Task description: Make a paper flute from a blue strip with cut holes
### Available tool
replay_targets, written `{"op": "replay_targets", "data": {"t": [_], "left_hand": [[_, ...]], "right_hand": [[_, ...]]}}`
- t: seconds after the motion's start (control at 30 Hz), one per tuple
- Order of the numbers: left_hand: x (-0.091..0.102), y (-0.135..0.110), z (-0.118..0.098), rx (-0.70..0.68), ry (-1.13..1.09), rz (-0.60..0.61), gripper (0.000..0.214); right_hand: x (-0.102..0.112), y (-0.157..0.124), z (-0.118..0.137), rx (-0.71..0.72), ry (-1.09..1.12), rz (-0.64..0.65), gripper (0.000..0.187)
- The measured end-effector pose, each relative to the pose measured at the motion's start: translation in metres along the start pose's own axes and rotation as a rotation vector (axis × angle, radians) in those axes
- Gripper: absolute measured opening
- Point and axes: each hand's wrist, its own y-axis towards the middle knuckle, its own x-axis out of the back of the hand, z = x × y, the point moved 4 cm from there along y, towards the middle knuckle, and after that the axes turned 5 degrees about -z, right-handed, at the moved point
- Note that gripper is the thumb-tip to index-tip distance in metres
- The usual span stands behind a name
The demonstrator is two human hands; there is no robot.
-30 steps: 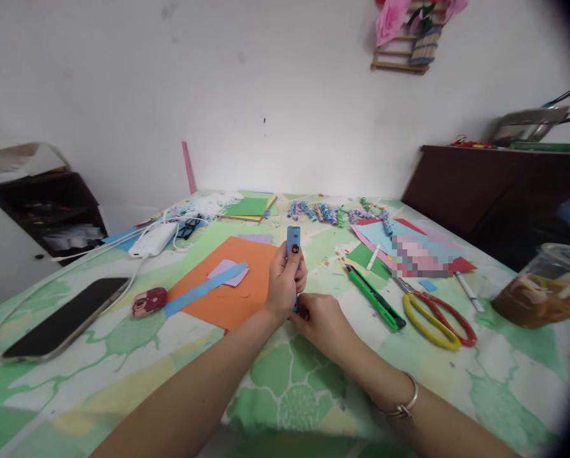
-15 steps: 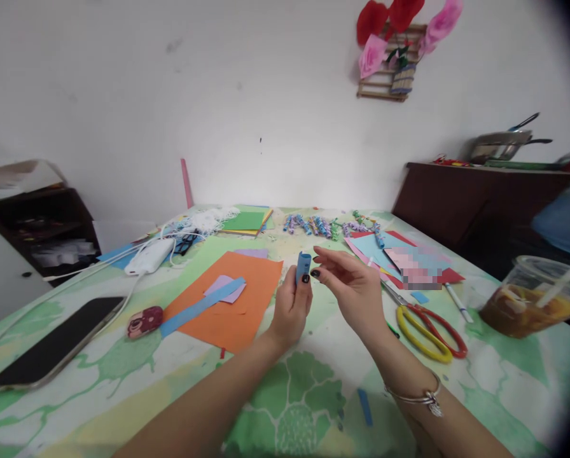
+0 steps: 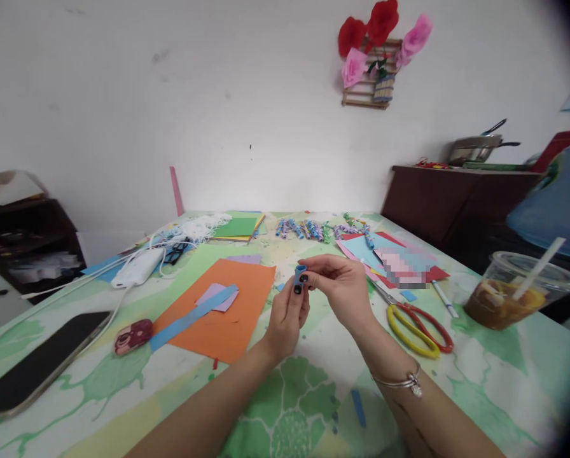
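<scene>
Over the middle of the table, my left hand [image 3: 285, 318] is closed around the lower part of a small blue paper roll [image 3: 299, 273], held upright. The thumb and fingertips of my right hand [image 3: 345, 289] pinch the roll's upper part. To the left lies an orange sheet [image 3: 232, 337], bearing a purple paper piece [image 3: 224, 301] and a blue paper strip [image 3: 184, 322]. Scissors [image 3: 411, 327] with yellow and red handles rest to the right of my right hand. A short blue paper scrap [image 3: 358, 407] lies near my right forearm.
Several curled paper pieces [image 3: 313, 230] lie toward the wall. At right stand a plastic cup of drink [image 3: 504, 305] with a straw, a white pen [image 3: 444, 299] and coloured papers [image 3: 356, 245]. A phone [image 3: 41, 362], a white power strip [image 3: 137, 267] and cables are at left.
My right hand has moved in from beside the roll, and its fingertips now pinch the top. My left hand still holds the roll. The camera view has shifted slightly.
</scene>
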Motion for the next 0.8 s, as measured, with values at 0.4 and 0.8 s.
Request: {"op": "replay_targets", "data": {"t": [0.4,0.8], "left_hand": [[0.003,-0.002,0.007,-0.099,0.047,-0.046,0.035],[0.004,0.004,-0.007,0.008,-0.007,0.070,0.034]], "right_hand": [[-0.005,-0.020,0.013,0.460,-0.290,-0.081,0.017],[-0.013,0.002,0.013,0.296,-0.383,0.074,0.018]]}}
